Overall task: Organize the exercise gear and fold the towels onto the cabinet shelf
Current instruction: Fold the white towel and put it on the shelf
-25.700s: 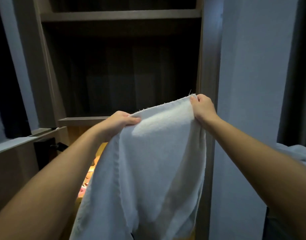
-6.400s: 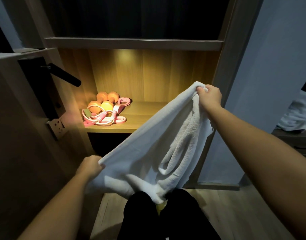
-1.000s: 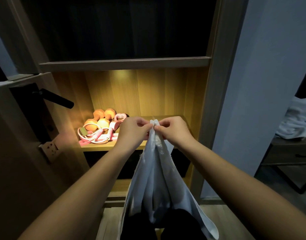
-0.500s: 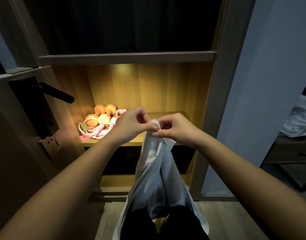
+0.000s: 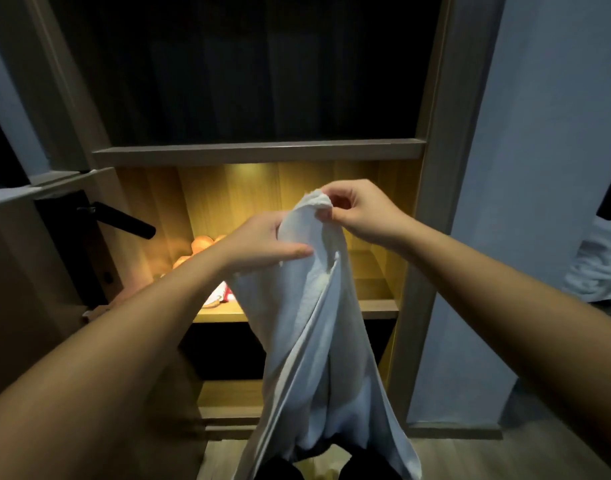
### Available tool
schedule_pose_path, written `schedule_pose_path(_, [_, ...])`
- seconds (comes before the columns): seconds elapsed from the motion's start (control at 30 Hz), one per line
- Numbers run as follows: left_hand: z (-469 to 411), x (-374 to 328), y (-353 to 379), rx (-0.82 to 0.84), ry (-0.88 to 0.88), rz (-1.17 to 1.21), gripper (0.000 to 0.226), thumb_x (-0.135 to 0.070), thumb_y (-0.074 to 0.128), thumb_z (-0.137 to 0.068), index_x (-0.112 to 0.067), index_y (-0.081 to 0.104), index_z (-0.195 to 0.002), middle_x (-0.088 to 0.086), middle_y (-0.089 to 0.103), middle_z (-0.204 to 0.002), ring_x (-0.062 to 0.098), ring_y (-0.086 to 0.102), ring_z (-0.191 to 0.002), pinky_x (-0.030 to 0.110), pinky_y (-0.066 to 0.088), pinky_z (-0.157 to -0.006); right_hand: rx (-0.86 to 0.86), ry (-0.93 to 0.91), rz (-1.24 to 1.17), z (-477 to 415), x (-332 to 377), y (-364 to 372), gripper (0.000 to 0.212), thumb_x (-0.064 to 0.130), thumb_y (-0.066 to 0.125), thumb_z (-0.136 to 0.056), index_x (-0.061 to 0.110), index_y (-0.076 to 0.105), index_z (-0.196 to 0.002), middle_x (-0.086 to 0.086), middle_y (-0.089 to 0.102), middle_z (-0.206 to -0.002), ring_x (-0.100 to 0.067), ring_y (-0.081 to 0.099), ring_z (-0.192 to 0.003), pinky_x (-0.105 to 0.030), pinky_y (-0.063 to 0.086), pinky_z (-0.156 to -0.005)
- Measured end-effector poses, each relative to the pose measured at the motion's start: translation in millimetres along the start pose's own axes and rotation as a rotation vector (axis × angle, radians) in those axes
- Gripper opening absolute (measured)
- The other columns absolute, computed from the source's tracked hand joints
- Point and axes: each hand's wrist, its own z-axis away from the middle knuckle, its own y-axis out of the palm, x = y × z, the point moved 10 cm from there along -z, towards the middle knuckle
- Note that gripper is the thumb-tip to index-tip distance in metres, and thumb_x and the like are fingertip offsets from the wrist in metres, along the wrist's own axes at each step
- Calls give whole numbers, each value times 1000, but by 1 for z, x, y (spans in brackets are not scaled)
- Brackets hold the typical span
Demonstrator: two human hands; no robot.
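Though bunched, limp white towel [image 5: 317, 323]

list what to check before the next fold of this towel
1. The right hand pinches the towel at its top: ok.
2. The left hand holds the towel just below: ok.
3. Towel hangs flat and even: not ok, it is bunched.
4. Bare room on the right of the lit shelf: ok.
5. The dumbbells sit at the shelf's left: ok.
6. Towel's lower end off the floor: cannot tell.
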Motion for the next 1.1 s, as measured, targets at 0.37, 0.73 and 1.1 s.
schedule_pose_path(0.37, [-37,0,-142,-281,-253,-480,8,-27,69,-82,-21,66,-84,3,66,-85,22,63,-80,33,49,-62,-415,56,76,-88,18,-139,18,14,59,-97,8,67,-112,-8,65,-106,-22,61,-101,-33,55,-79])
schedule_pose_path(0.73, [-46,-59,-165,-447,-86,-1170,20,-2,58,-80,-21,53,-85,-4,44,-66,26,51,-64,31,40,-55,-528,129,60,-73,-35,-162,18,23,45,-103,15,50,-118,1,54,-111,-9,52,-93,-17,41,-65])
schedule_pose_path(1.1, [18,-43,-98,208,-110,-589,9,-23,63,-94,-20,71,-94,1,70,-84,19,65,-81,38,51,-73,-335,309,-220,23,-66,-97,17,31,44,-101,21,55,-110,1,60,-110,-15,58,-102,-33,49,-85])
